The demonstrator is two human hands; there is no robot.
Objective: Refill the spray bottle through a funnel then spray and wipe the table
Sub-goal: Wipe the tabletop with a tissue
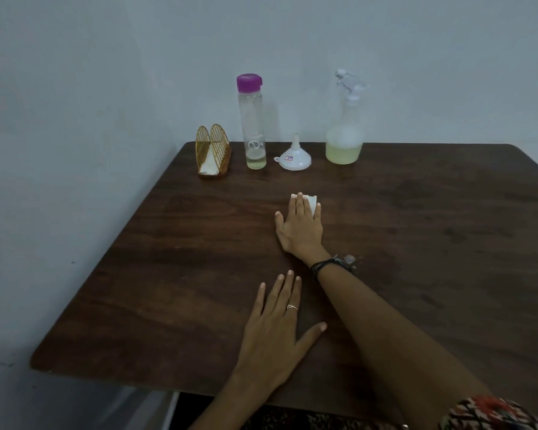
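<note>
Wiping under way: folded tissue (312,202) pinned flat beneath straight fingers of right hand (300,226), mid-table (168,243). Left hand (275,332) spread, holding nothing. Likely light, soft, tear-prone when damp; best pressed with flat fingertips, not pinched.

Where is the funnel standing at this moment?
In the head view the funnel stands upside down, spout up, at the far edge of the table, between the purple-capped bottle on its left and the spray bottle on its right.
</note>
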